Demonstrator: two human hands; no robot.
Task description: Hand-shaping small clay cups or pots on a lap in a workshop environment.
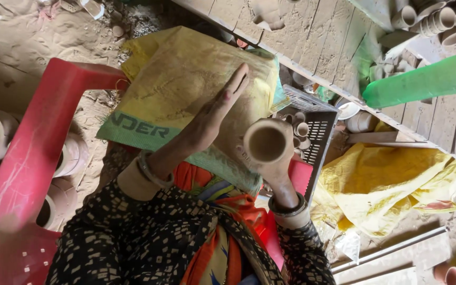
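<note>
The right hand (273, 163) is wrapped around a small unfired clay cup (266, 141), its open mouth turned toward the camera. The left hand (215, 113) lies flat, fingers stretched out, on a yellow woven sack (186, 79) with a green band, which is spread over the lap. Just beyond the cup, a grey plastic crate (320, 124) holds more small cups. A red plastic chair (38, 137) stands to the left on the sandy floor, and a green plastic bottle (423, 82) lies on wooden planks (317, 37) at upper right.
</note>
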